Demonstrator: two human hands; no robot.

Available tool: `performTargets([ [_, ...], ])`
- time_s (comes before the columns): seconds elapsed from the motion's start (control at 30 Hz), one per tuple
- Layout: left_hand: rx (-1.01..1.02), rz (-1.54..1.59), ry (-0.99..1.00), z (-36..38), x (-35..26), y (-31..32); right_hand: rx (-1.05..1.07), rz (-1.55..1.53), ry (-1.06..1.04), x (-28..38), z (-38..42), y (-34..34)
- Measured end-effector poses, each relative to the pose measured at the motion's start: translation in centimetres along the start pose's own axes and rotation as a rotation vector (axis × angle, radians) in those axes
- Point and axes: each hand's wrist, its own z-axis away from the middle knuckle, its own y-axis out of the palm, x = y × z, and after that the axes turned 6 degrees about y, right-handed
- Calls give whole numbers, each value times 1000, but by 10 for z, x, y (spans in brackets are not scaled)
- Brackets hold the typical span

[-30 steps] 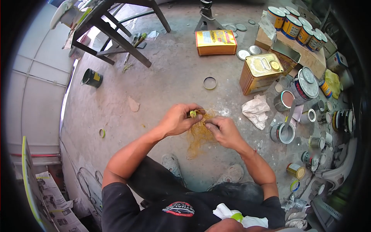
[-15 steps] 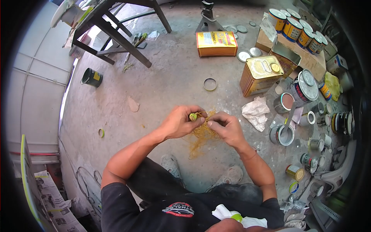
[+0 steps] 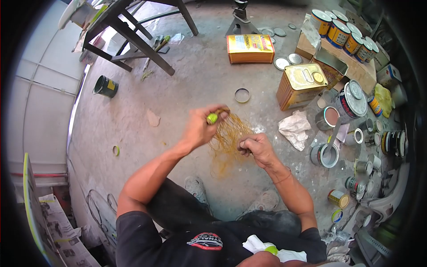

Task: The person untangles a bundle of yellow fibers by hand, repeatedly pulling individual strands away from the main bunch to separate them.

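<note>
My left hand point(image 3: 200, 127) is closed around a bundle of yellow-brown strands point(image 3: 231, 133), somewhat blurred by motion. A bright green end point(image 3: 212, 118) of the bundle pokes out of that fist. From there the thin strands fan out and hang loosely over the floor, tangled at the bottom. To their right, my right hand point(image 3: 258, 150) has its fingers curled and pressed together at the edge of the strands.
On the right stand a tall metal can point(image 3: 302, 84), an open grey paint tin point(image 3: 324, 155) and a crumpled cloth point(image 3: 295, 130). A thinner can point(image 3: 250, 49) lies ahead, with a round lid point(image 3: 242, 95) nearer. A dark stool point(image 3: 142, 44) and a bucket point(image 3: 106, 86) are left.
My left hand has moved up and to the left with the green end, drawing the strands out. My right hand has shifted slightly lower, and the gap between the hands has widened.
</note>
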Motion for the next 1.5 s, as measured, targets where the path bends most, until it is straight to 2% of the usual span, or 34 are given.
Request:
performTargets([
  [0.03,-111,21,32,-9,6,-8,4,3,-2,1,0,0],
  [0.1,-197,-21,-41,-20,16,-32,-52,26,35,1,4,-1],
  [0.17,-316,-54,-22,-24,29,-47,-36,44,11,-1,5,-4],
  [0.33,-382,-115,-1,-29,48,-66,34,87,0,2,3,-8],
  [0.43,-485,-56,5,-36,68,-96,71,60,83,-6,6,-15],
  [0.47,-558,-15,-11,-37,75,-107,93,83,28,-11,7,-18],
  [0.53,-577,-21,-12,-34,83,-115,113,107,-29,-12,11,-24],
  [0.6,-589,-27,-14,-36,86,-115,141,351,-55,-8,20,-28],
  [0.67,-656,-147,-41,-38,83,-118,128,437,-44,0,27,-24],
  [0.73,-711,-142,-43,-38,100,-127,125,533,-41,4,28,-23],
  [0.93,-920,-199,-101,-29,136,-166,64,596,-42,-3,36,-43],
  [1.07,-1041,-236,-224,-21,139,-180,-14,661,-22,2,43,-62],
  [1.13,-1283,-435,-279,-16,154,-190,-29,685,-12,5,49,-76],
  [1.2,-1354,-369,-303,-4,181,-215,-216,737,-10,7,59,-98],
  [1.27,-1101,-356,-368,9,181,-221,-268,676,-17,9,64,-121],
  [1.3,-799,-253,-228,6,167,-206,-316,615,-18,9,65,-125],
  [1.33,-595,-203,-272,0,129,-180,-317,616,-20,13,63,-121],
  [1.37,-390,-154,-316,-9,90,-150,-296,610,-127,19,58,-111],
  [1.4,-254,-95,-243,-16,76,-126,-275,601,-233,25,54,-97],
  [1.47,-62,-43,-262,-19,29,-80,-218,703,-382,40,48,-54],
  [1.5,13,26,-167,-16,26,-62,-178,689,-450,44,45,-33],
])
